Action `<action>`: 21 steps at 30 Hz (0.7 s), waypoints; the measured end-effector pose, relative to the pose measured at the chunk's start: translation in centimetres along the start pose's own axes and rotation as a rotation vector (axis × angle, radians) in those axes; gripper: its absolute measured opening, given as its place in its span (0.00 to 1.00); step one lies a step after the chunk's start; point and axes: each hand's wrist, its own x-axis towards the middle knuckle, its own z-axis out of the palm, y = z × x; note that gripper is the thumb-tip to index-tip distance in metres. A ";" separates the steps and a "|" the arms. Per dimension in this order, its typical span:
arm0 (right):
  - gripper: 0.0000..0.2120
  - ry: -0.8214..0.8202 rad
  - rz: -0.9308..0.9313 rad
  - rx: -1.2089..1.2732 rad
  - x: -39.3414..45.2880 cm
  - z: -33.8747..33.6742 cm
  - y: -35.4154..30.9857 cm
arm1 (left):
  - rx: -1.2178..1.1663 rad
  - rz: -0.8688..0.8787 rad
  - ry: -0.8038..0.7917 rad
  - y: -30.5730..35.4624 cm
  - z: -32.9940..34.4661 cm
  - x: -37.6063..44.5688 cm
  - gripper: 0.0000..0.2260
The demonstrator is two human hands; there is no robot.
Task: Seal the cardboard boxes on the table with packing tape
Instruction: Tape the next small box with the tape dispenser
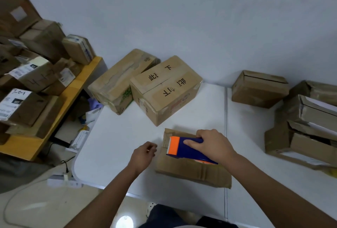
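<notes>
The right hand grasps the blue-and-orange tape dispenser on the flat cardboard box beneath it, while the left hand, fingers curled, pinches the tape end just beside the box's left edge.

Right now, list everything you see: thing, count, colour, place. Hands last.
flat box: one, brown, near table edge, under the dispenser
tape dispenser: one, blue and orange, on the flat box
big boxes: two, brown, side by side at table's far left
small box: one, brown, far right by the wall
open boxes: several, brown, stacked at right edge
table: one, white
parcels: many, brown, piled on wooden shelf at left
power strip: one, white, floor
left hand: beside the flat box, fingers curled
right hand: grips the dispenser
</notes>
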 end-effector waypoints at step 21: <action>0.25 -0.014 0.005 -0.048 -0.1 -0.4 -1.2 | 0.808 0.754 -0.334 3.9 -0.9 1.7 0.51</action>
